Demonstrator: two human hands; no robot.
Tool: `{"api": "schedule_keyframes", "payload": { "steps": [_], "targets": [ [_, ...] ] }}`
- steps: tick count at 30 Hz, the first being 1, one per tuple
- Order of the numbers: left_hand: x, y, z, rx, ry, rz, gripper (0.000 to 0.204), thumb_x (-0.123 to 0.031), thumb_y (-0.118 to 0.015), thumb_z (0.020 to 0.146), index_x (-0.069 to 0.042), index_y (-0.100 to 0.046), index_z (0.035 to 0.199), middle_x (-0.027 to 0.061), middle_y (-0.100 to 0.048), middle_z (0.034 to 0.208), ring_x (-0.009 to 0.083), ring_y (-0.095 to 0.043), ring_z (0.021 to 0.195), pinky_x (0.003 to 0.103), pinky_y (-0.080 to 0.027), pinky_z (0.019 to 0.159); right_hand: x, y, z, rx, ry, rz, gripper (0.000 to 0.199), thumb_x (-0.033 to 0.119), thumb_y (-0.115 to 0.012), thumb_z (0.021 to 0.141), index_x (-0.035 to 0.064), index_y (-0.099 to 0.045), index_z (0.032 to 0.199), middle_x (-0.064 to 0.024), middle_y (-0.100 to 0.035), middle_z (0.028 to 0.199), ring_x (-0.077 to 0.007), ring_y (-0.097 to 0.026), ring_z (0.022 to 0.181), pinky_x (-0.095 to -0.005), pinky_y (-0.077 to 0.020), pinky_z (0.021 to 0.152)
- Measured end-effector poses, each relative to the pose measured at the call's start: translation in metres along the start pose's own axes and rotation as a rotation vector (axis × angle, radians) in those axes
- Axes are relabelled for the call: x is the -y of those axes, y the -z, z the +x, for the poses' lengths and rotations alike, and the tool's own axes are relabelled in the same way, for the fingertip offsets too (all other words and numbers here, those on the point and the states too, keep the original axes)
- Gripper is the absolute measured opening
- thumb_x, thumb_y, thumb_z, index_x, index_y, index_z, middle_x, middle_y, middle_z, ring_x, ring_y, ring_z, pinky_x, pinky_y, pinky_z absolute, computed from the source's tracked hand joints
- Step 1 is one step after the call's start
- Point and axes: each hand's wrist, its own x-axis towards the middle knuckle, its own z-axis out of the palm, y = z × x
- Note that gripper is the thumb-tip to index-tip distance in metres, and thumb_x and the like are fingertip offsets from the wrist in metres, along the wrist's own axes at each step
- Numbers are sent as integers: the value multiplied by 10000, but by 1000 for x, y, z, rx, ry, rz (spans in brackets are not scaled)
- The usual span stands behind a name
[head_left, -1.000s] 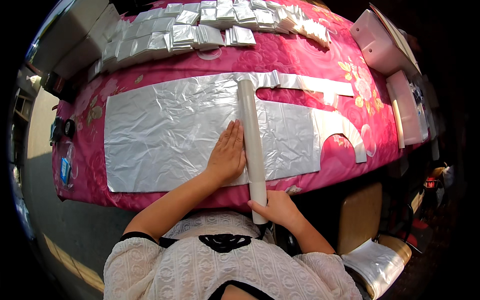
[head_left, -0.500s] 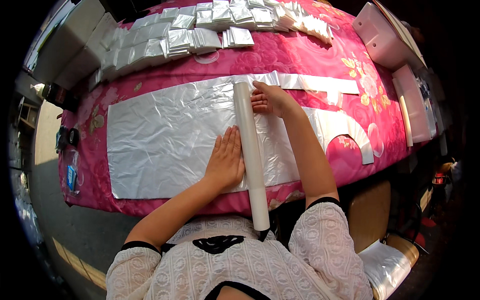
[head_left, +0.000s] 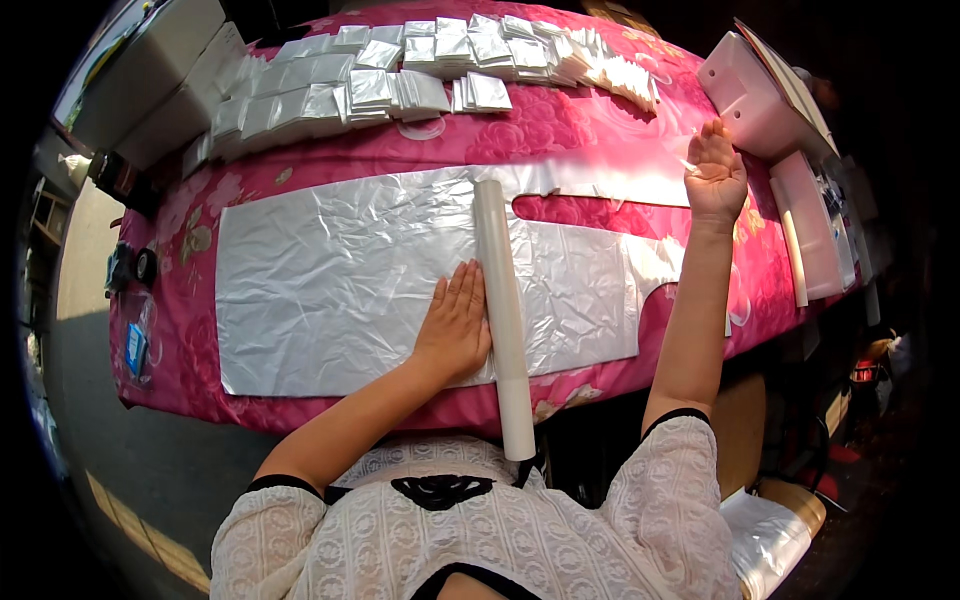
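Observation:
A white roll (head_left: 503, 310) of thin plastic lies across a pink flowered table (head_left: 590, 115), its near end hanging over the front edge. A translucent white plastic sheet (head_left: 330, 280), cut in an apron-like shape, is spread flat on both sides of it. My left hand (head_left: 455, 325) lies flat on the sheet, fingers together, against the roll's left side. My right hand (head_left: 715, 170) is stretched far to the right with fingers spread, resting at the end of the sheet's long strap (head_left: 620, 185).
Rows of folded white plastic packs (head_left: 400, 70) line the table's far edge. White boxes (head_left: 765, 90) and flat white boards (head_left: 805, 235) sit at the right end. Small dark items (head_left: 130, 265) lie at the left end. A chair with a plastic bag (head_left: 765, 530) stands at lower right.
My right hand left the roll's near end, passed its far end, and now reaches out to the strap's right end. The left hand stays flat beside the roll.

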Motion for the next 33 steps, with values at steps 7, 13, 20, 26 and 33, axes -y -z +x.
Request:
{"api": "schedule_keyframes", "payload": {
  "steps": [7, 13, 20, 26, 33],
  "targets": [
    [3, -5, -1, -34, 0, 2, 650, -254, -356, 840, 110, -189, 1353, 235, -183, 1438, 325, -137, 1360, 437, -73, 1106, -145, -181, -99, 302, -169, -489, 396, 246, -412, 955, -14, -431, 1253, -125, -558, 1177, -197, -516, 1112, -300, -403, 939],
    [17, -33, -3, -287, -86, 73, 680, -307, -413, 834, 95, -221, 1349, 221, -205, 1436, 333, -197, 1345, 476, -146, 1079, -334, -188, -208, 659, -462, -844, 392, 222, -415, 947, -50, -461, 1225, -159, -571, 1160, -224, -513, 1119, -298, -366, 956],
    [3, -21, 5, -143, -80, -27, 709, -254, -446, 783, 109, -211, 1344, 252, -197, 1423, 358, -158, 1349, 472, -118, 1087, -384, -176, -289, 1388, -255, -1579, 662, 340, -616, 772, -56, -413, 1261, -276, -354, 1328, -385, -343, 1240, -413, -287, 1030],
    [14, -31, 2, -314, -101, -11, 690, -267, -455, 818, 138, -216, 1323, 298, -162, 1416, 397, -147, 1343, 489, -131, 1079, -285, -210, -228, 1624, -356, -1387, 628, 308, -665, 748, -55, -447, 1211, -262, -552, 1050, -370, -548, 974, -400, -449, 842],
    [17, 22, -30, -215, -65, -453, 631, -144, -548, 796, 58, -266, 1324, 286, -269, 1346, 462, -213, 1274, 503, -173, 1051, -249, -177, -168, 1275, -173, -1401, 739, 486, -640, 755, -96, -459, 1174, -270, -527, 1089, -389, -511, 1029, -406, -415, 889]
  ]
}}
